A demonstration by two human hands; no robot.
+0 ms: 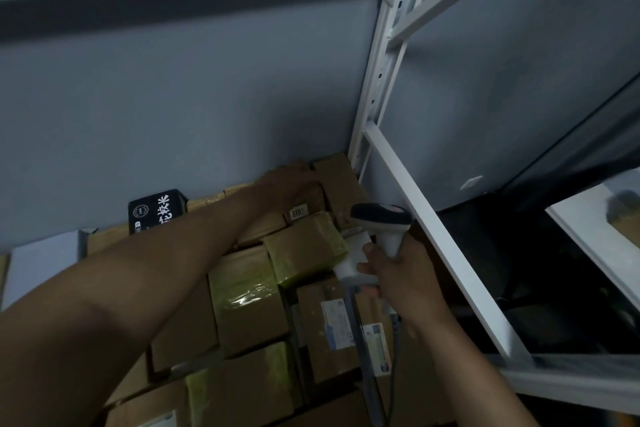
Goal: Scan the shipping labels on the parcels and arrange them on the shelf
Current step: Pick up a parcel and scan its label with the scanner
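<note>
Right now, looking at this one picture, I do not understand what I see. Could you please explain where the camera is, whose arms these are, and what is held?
There is no machine here. The camera sits on a person's head and looks forward and down, so the two bare arms belong to that person.

The right hand grips a handheld barcode scanner, with its cable hanging below. The left hand reaches to the back and rests on a brown parcel near the grey wall; whether the fingers curl round it is unclear.

Below the arms lie many cardboard parcels packed closely together. Some have yellowish tape, like the taped parcel beside the scanner. One parcel carries a white shipping label. A black box with white characters stands at the back. The white metal shelf frame runs along the right.
</note>
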